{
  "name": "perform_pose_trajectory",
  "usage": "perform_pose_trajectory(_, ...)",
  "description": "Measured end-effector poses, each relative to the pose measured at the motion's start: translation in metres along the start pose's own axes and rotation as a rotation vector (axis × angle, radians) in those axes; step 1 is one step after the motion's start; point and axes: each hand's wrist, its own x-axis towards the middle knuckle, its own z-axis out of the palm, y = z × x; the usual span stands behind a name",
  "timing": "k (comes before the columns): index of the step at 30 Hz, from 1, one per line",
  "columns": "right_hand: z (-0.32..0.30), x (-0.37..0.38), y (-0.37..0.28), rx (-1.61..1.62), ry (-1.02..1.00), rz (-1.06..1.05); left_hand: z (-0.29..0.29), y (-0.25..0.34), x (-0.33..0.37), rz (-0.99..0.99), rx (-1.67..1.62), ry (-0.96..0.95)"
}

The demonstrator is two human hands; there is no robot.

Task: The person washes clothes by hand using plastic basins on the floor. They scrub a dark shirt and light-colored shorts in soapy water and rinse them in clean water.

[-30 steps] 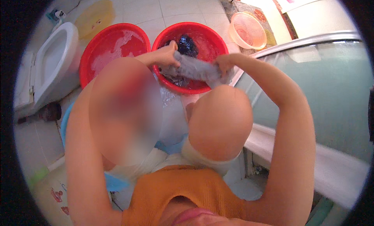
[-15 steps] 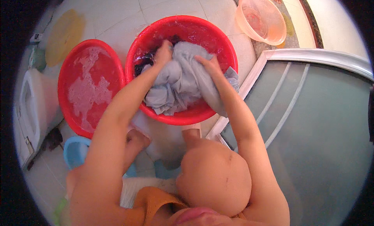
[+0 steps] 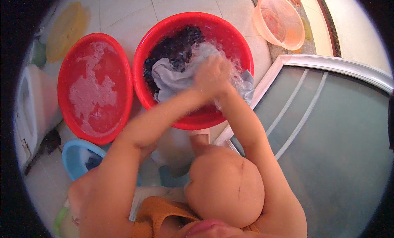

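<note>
A red basin (image 3: 141, 53) of water holds a light grey wet cloth (image 3: 174, 79), probably a garment, and dark cloth (image 3: 176, 47) lies bunched behind it on the left. My left hand (image 3: 204, 76) and my right hand (image 3: 222, 72) are pressed together on the grey cloth, near the middle of the basin. Both look closed on it, though motion blurs the fingers and hides the cloth between them. Water splashes up around the hands. Part of the grey cloth hangs at the basin's right rim.
A second red basin (image 3: 127, 74) with foamy water stands directly left. Below it sits a light blue basin (image 3: 69, 156) with something dark inside. A pale orange basin (image 3: 301, 31) rests on a mat at the far right. A framed glass panel (image 3: 328, 148) fills the right side.
My hands, apart on the cloth before, have come together; the left moved right and nearer. The grey cloth is gathered lower in the water, exposing more dark cloth, and the water is splashing.
</note>
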Motion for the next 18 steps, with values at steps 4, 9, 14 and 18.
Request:
perform_pose_trajectory(4,0.008,0.001,-0.003,0.006,-0.125,-0.011,-0.027,-0.039,0.046,-0.375,0.035,0.057)
perform_pose_trajectory(9,-0.041,-0.009,0.0,-0.108,0.099,-0.179,0.023,-0.001,0.029,-0.097,0.012,0.177)
perform_pose_trajectory(14,0.023,-0.045,-0.042,-0.015,0.151,-0.051,0.006,-0.109,0.035,-0.533,-0.297,0.001)
perform_pose_trajectory(18,-0.034,-0.026,-0.04,-0.708,0.261,-0.094,0.018,-0.102,-0.022,-0.065,0.099,-0.304)
